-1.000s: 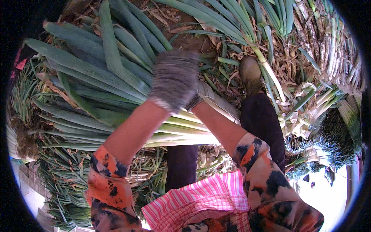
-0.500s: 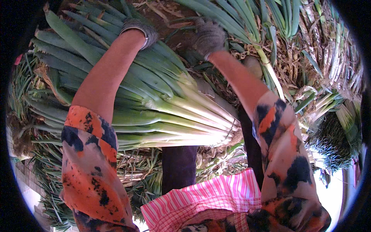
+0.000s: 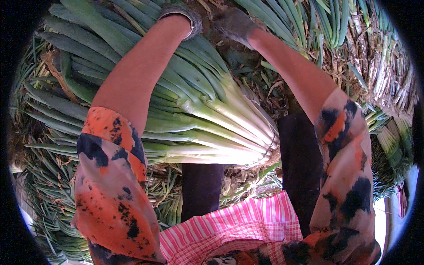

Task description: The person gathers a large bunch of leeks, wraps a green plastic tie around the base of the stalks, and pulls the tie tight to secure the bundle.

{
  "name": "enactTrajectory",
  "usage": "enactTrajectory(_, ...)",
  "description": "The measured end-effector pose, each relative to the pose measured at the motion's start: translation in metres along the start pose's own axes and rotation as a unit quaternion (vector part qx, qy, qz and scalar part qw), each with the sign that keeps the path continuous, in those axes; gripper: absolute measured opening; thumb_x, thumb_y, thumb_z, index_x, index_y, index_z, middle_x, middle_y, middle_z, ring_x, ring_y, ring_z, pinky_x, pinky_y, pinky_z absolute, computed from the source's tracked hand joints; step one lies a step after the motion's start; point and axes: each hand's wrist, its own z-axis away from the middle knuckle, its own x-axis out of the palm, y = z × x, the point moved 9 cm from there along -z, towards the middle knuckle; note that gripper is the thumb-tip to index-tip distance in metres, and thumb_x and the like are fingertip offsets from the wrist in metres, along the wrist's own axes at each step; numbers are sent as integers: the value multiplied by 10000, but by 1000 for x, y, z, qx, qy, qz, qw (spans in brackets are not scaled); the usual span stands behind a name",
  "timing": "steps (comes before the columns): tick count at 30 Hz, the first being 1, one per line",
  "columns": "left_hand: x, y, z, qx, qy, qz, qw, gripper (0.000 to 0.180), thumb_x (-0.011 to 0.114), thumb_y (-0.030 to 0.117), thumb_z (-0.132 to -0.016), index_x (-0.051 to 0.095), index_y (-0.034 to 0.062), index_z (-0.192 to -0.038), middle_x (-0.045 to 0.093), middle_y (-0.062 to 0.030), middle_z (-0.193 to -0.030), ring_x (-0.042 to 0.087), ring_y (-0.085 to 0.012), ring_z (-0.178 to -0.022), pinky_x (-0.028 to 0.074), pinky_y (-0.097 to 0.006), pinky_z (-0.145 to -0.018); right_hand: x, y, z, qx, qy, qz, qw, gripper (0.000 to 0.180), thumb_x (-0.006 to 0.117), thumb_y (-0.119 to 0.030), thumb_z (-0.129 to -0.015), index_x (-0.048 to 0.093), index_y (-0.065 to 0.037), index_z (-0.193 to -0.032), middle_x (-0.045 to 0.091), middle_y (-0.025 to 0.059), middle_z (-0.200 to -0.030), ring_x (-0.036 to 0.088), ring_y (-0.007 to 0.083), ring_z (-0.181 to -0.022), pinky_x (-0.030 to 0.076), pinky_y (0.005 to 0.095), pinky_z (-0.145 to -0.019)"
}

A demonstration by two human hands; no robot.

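My left hand (image 3: 180, 14), gloved, reaches over leek bundle (image 3: 194, 110); grip hidden. My right hand (image 3: 234, 23), gloved, beside leaves near soil; closure unclear.

Leek bundle (image 3: 198, 110) lies under the left arm — more leeks (image 3: 388, 66) heaped right.

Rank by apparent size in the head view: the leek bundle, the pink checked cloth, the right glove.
1. Leek bundle, largest.
2. Pink checked cloth, though it is nearer the camera, so looks bigger.
3. Right glove, smallest and farthest.
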Motion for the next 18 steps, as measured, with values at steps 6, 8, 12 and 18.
enactTrajectory(6, 25, -20, 27, -73, 0, 63, 995, 430, 334, 324, -887, 549, 120, -1198, 505, -79, -1259, 498, -233, -1148, 371, -393, -957, 20, -91, -1, -149, -162, 76, 972, 209, 546, -208, -848, 606, -42, -958, 587, 57, -692, 552, 110, -519, 453, 268, -493)
enactTrajectory(8, 24, -11, 11, 2, 10, 2, 1000, 453, 308, 350, -895, 533, 124, -1216, 488, -80, -1277, 480, -232, -1169, 371, -399, -958, 17, -122, 48, -227, -221, 139, 938, 202, 546, -206, -846, 601, -39, -947, 583, 55, -684, 550, 107, -512, 454, 268, -487)
enactTrajectory(12, -15, 16, 11, 17, -35, 52, 998, 559, 350, 508, -856, 519, 132, -1234, 475, -66, -1294, 468, -236, -1181, 356, -408, -971, 14, -141, 113, -189, -62, -9, 980, 195, 555, -191, -826, 549, -27, -930, 588, 87, -702, 564, 163, -499, 478, 289, -481)
enactTrajectory(18, -22, 2, 47, -15, -57, 17, 998, 678, 435, 626, -780, 487, 157, -1268, 449, -70, -1318, 462, -262, -1184, 357, -435, -957, 53, -186, 175, -75, -8, 76, 994, 380, 538, -192, -822, 453, 42, -1109, 509, 137, -523, 548, 272, -479, 428, 379, -458)
